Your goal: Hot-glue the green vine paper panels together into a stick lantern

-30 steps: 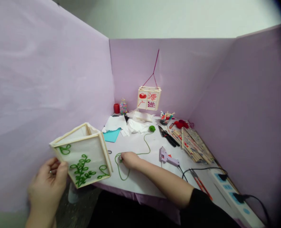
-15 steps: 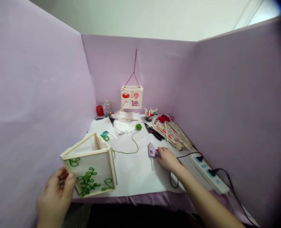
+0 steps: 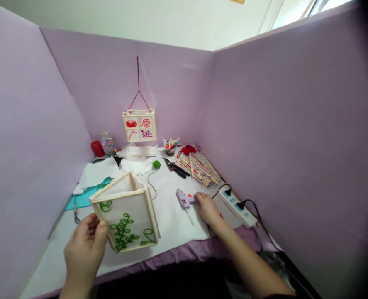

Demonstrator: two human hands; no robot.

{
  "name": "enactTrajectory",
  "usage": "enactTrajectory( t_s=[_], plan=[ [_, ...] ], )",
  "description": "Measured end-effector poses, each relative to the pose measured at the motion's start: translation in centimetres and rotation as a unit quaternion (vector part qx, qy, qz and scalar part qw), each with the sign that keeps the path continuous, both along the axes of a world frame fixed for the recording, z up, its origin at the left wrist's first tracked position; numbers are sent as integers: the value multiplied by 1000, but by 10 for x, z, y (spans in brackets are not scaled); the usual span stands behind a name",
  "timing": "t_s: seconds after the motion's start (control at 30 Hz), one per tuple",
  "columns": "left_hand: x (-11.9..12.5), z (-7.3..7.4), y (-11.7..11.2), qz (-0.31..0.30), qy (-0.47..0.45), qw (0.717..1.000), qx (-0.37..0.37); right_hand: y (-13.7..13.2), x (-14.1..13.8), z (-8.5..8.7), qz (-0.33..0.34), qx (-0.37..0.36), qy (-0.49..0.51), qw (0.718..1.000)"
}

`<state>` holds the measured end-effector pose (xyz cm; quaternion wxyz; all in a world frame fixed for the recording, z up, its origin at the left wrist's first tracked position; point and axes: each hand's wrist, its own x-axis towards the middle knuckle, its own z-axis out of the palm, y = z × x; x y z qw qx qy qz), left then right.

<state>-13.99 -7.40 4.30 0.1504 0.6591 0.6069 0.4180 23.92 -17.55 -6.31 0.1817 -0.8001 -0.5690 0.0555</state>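
Observation:
My left hand grips the lower left corner of a stick-framed paper lantern box with green curled vines on its front face, holding it tilted above the table's near edge. My right hand is closed round the handle of a white hot glue gun lying on the white table sheet, nozzle pointing left. A green cord runs from a small green ball toward the box.
A white power strip with black plugs lies right of the glue gun. Black pliers, stacked wooden sticks, a hanging sign with red characters, white paper scraps, a red cup and a bead jar fill the back. Purple walls enclose three sides.
My right hand left the green cord, crossed to the right and closed on the glue gun. The view swung right. The left hand keeps hold of the box.

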Motion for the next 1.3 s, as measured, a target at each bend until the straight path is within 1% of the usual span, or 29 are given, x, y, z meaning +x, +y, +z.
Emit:
enactTrajectory(
  t_s=[0.1, 0.23, 0.37, 0.47, 0.5, 0.57, 0.6, 0.67, 0.7, 0.77, 0.83, 0.9, 0.97, 1.07, 1.1, 1.13, 1.2, 1.27, 1.3],
  plan=[
    [4, -6, 0, -5, 3, 1000, -9, -12, 12, -8, -12, 17, 9, 1000],
    [14, -11, 6, -26, -9, 999, -25, -21, 24, -15, -27, 34, 25, 999],
    [33, -14, 17, -72, -24, 997, -26, -25, 42, -17, -54, 55, 42, 996],
    [53, -9, 30, -115, -18, 993, -7, -24, 46, -13, -57, 76, 55, 994],
    [61, -7, 36, -127, -10, 992, -2, -20, 42, -10, -54, 90, 62, 993],
    [76, -1, 48, -143, 14, 990, 1, -6, 25, 2, -41, 139, 116, 983],
    [83, 2, 54, -150, 21, 988, -4, 4, 12, 9, -30, 175, 174, 969],
    [95, 5, 67, -163, 27, 986, -21, 30, -19, 27, -5, 230, 317, 920],
    [99, 5, 72, -168, 22, 985, -28, 45, -36, 37, 9, 239, 360, 902],
    [105, 2, 82, -169, 6, 985, -42, 73, -68, 53, 7, 263, 386, 884],
    [106, -3, 89, -165, -17, 985, -49, 94, -91, 64, -3, 279, 385, 880],
    [102, -10, 95, -169, -49, 983, -55, 105, -102, 68, -17, 294, 369, 882],
    [96, -18, 98, -187, -91, 976, -68, 109, -104, 67, -15, 296, 342, 892],
    [88, -27, 98, -215, -139, 963, -82, 107, -99, 61, 9, 269, 305, 913],
    [86, -29, 97, -213, -146, 964, -68, 107, -97, 59, 12, 261, 298, 918],
    [85, -31, 95, -205, -145, 967, -33, 106, -95, 58, 10, 256, 291, 922],
    [83, -33, 89, -180, -115, 973, 89, 105, -93, 56, 3, 253, 281, 926],
    [84, -34, 82, -156, -46, 962, 219, 104, -94, 56, 0, 253, 275, 928],
    [85, -34, 78, -149, -7, 954, 261, 104, -94, 57, 0, 252, 273, 928]
  ],
)
